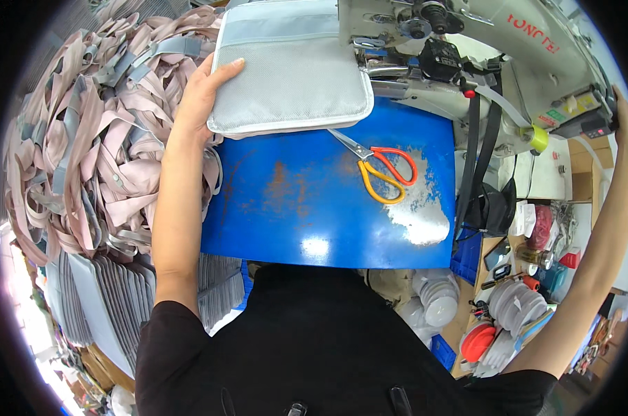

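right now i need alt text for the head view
A person's left hand holds a flat grey pouch at a sewing machine; the right hand is at the machine's right end. Scissors lie on the blue table beside heaped pink and grey straps.

The left hand (206,93) holds a grey pouch (293,83) beside the sewing machine (553,52); scissors (367,152) lie on the blue bench (258,232); the right hand (624,114) seemingly touches a control box (592,119).

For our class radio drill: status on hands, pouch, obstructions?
Left hand gripping gray pouch at sewing machine. Right hand by control box. Scissors on blue table, near pouch.
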The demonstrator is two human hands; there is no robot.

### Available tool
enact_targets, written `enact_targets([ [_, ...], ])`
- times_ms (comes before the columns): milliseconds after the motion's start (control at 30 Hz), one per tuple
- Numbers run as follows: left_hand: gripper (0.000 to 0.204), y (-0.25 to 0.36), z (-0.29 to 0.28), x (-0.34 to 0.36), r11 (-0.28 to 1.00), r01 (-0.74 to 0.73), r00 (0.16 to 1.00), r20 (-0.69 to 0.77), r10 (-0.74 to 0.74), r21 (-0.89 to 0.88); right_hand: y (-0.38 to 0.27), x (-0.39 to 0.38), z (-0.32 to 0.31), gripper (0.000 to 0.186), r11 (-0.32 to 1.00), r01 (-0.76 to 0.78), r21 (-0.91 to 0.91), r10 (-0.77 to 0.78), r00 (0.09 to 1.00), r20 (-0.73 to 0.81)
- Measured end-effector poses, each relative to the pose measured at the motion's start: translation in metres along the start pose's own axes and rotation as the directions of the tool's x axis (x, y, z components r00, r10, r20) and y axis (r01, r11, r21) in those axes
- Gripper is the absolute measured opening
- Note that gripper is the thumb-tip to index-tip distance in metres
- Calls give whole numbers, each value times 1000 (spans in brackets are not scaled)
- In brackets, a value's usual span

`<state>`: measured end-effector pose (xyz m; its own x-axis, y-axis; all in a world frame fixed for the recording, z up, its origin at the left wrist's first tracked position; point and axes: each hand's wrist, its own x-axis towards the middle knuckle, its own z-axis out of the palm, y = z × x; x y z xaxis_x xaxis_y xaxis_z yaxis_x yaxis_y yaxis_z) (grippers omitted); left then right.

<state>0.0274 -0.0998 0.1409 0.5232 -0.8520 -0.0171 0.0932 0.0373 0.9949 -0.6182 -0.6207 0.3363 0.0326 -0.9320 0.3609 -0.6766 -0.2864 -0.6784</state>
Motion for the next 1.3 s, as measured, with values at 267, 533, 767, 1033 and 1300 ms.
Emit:
enact_targets([
  [267,45,-101,-44,-35,994,30,977,-215,-6,109,51,-54,43,41,824,156,545,-23,970,-242],
  [533,48,-140,-66,-56,990,29,957,-291,13,140,-34,-372,186,31,943,319,-96,-333,894,-301],
  [767,46,-140,-59,-55,990,58,950,-312,-15,130,-126,-481,279,67,886,456,87,-386,620,683],
  [1033,45,-145,-60,-58,952,91,935,-355,20,294,-116,-469,276,71,917,-345,201,-92,307,947],
  [1300,47,-141,-60,-59,976,50,947,-319,21,212,-168,-482,314,77,980,104,172,-196,669,717],
])
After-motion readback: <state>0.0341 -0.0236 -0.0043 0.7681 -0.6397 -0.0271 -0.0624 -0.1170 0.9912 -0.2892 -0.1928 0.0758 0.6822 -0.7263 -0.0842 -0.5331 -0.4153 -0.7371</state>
